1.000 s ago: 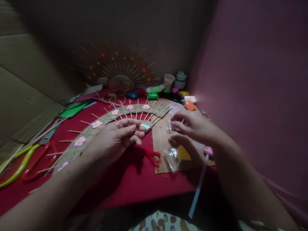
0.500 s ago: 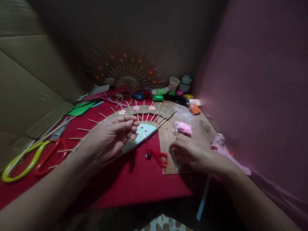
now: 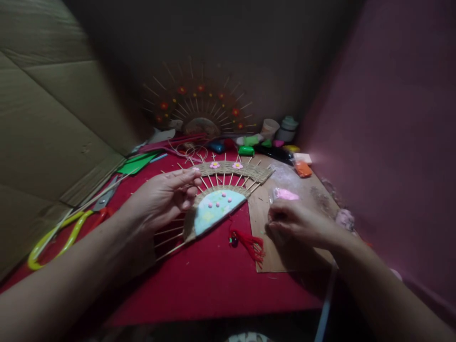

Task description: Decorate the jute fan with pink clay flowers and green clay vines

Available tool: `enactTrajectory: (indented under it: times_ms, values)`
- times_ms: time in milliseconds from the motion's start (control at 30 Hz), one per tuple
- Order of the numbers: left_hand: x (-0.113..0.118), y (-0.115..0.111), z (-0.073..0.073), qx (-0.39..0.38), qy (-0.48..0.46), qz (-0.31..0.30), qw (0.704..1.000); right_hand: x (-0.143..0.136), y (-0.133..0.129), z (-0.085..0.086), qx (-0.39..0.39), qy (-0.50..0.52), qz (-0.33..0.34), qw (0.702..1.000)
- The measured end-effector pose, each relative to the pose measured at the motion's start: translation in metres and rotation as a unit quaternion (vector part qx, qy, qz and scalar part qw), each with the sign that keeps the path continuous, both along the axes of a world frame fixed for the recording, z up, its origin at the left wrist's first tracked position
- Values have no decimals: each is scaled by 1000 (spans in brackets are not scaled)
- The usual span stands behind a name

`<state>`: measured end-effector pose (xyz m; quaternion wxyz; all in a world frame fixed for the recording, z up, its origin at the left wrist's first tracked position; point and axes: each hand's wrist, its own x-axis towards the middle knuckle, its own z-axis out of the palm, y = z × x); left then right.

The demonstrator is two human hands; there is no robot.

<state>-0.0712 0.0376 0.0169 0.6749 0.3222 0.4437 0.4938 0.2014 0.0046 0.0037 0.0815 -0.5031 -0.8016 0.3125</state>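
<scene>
A hand fan of woven twine on thin sticks (image 3: 233, 168) lies on the red cloth. Pink flowers with yellow centres dot its outer band, and small pink balls sit on its light blue inner panel (image 3: 210, 216). My left hand (image 3: 167, 197) hovers over the fan's left part, thumb and fingertips pinched; whatever they hold is too small to make out. Over the brown board (image 3: 265, 259), my right hand (image 3: 299, 221) is closed, its fingertips pointing down and their contents hidden. Just beyond it lies a packet of pink clay (image 3: 285, 194). A red tassel (image 3: 251, 244) rests between the hands.
Scissors with yellow and red handles (image 3: 76, 237) lie at the left, near green paper (image 3: 137, 164). Clay packets, including an orange one (image 3: 303, 169), sit towards the back with a cup (image 3: 270, 128) and a jar (image 3: 288, 129). Another flowered fan (image 3: 201, 107) stands against the wall.
The view has shifted, so most things appear further right. My right hand has closed over a clear strip-like thing that showed beneath it before. My left hand keeps its pinch.
</scene>
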Motion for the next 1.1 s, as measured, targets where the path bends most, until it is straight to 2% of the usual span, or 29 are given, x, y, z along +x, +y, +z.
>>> enactTrajectory:
  times_ms: [133, 200, 333, 433, 567, 700, 867, 1000, 1100]
  values:
    - [-5, 6, -1, -35, 9, -18, 999, -2, 4, 0, -5, -17, -8, 1000]
    - [-6, 8, -3, -60, -4, -22, 998, -4, 3, -1, 21, -35, -16, 999]
    - [-6, 11, -4, -81, -38, -5, 996, -6, -3, -7, 165, -83, -14, 983]
    - [-6, 13, -6, -74, -31, -26, 996, -10, -4, -10, 242, -110, 6, 964]
    - [-5, 15, -11, -52, -35, -74, 995, -34, 11, 0, 229, -60, 25, 971]
    - [-6, 13, -11, -43, -44, -77, 995, -70, 45, 10, 194, -49, 20, 980]
    - [-7, 8, -2, -54, -27, -24, 998, -97, 76, 0, 163, -101, 67, 979]
    - [-9, 8, -3, -41, -60, 0, 997, -102, 81, -10, 172, -104, 85, 976]
    - [-12, 9, -6, -42, -72, 3, 997, -100, 79, -8, 187, -108, 86, 973]
